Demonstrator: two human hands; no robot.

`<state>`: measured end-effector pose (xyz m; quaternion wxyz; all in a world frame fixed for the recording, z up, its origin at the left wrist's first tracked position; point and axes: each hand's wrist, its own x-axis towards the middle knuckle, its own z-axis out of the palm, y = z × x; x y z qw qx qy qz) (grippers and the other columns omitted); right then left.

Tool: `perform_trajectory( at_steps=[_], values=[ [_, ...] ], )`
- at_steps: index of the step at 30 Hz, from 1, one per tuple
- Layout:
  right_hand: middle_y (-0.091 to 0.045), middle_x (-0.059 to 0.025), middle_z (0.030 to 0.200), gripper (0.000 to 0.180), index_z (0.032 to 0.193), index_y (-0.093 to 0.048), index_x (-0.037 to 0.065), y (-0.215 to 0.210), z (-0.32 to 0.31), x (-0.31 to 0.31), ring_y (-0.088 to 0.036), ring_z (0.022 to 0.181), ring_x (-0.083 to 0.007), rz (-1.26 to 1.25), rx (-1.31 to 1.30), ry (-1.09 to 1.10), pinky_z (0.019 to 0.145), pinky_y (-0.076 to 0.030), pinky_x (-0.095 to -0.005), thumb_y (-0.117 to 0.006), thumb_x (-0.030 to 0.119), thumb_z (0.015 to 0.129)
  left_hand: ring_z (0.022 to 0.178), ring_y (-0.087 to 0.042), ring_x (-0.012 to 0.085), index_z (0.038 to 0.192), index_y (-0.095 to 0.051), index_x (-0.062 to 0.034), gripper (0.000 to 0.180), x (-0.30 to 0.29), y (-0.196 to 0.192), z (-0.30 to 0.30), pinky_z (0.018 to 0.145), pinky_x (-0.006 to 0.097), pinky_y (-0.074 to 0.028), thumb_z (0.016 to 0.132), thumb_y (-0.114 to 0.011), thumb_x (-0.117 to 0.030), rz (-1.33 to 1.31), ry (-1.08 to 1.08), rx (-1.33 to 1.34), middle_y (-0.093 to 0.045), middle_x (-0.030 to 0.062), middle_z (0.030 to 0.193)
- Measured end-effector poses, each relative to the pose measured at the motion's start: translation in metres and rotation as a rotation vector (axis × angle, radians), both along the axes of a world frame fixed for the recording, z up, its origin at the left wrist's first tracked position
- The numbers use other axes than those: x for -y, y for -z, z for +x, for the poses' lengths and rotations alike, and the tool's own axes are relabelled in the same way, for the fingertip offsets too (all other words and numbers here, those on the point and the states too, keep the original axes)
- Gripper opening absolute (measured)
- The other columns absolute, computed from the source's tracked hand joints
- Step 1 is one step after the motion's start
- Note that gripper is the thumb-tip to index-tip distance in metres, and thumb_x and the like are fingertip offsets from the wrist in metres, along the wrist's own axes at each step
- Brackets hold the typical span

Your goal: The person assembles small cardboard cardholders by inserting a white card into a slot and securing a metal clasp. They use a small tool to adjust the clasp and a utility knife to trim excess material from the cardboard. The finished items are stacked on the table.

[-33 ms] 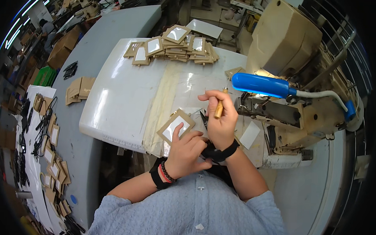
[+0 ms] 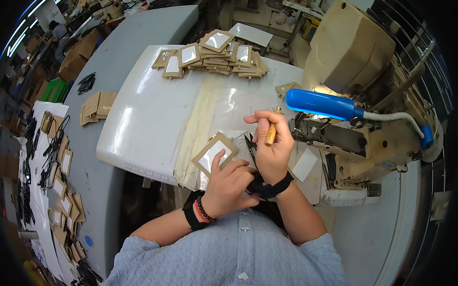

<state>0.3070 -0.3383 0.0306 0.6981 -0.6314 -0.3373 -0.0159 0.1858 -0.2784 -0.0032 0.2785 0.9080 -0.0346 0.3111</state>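
Observation:
My right hand is closed around the wooden handle of an awl. The awl's thin metal shaft points up and away, toward the blue lamp. My left hand holds nothing; its fingers are apart, and the index fingertip rests on the clear window of a tan card holder. That holder lies flat and tilted on the white table, a small metal fitting at its far corner. Black-handled scissors or snips lie between the holder and my right hand, partly hidden by that hand.
Many tan holders are heaped in a pile at the table's far side. A sewing machine with a blue lamp stands on the right. A small white card lies beside it. More holders and black cords cover the left bench.

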Motion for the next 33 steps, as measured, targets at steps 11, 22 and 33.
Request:
perform_trajectory(
  at_steps=[11, 22, 33],
  values=[
    [-0.065, -0.0144, 0.084, 0.014, 0.106, -0.048, 0.002, -0.019, -0.014, 0.014, -0.043, 0.056, -0.0053, 0.41, 0.047, 0.01, 0.054, -0.039, -0.0188, -0.04, 0.007, 0.097, 0.095, -0.061, 0.0175, 0.081, -0.059, -0.0095, 0.036, 0.015, -0.012, -0.003, 0.105, 0.055, -0.025, 0.058, -0.078, -0.03, 0.054, 0.042, 0.156, -0.064, 0.0001, 0.089],
    [-0.064, -0.0168, 0.072, 0.036, 0.108, -0.049, 0.001, -0.026, -0.022, 0.023, -0.043, 0.047, -0.0068, 0.21, 0.103, -0.233, 0.047, -0.037, -0.0189, -0.04, 0.035, 0.1, 0.101, -0.059, 0.0202, 0.099, -0.06, -0.0072, 0.036, 0.004, -0.024, -0.008, 0.106, 0.053, -0.025, 0.069, -0.075, -0.022, -0.115, 0.175, 0.072, -0.063, 0.004, 0.1],
    [-0.061, -0.0085, 0.078, 0.056, 0.103, -0.058, -0.004, -0.026, -0.025, 0.091, -0.051, 0.061, -0.0058, -0.309, -0.284, -0.371, 0.054, -0.039, -0.0179, -0.041, 0.049, 0.096, 0.103, -0.053, 0.0324, 0.115, -0.053, 0.0019, 0.052, -0.061, 0.023, -0.039, 0.09, 0.041, -0.038, 0.075, -0.072, -0.025, -0.124, -0.416, -0.271, -0.058, 0.0173, 0.109]
  ],
)
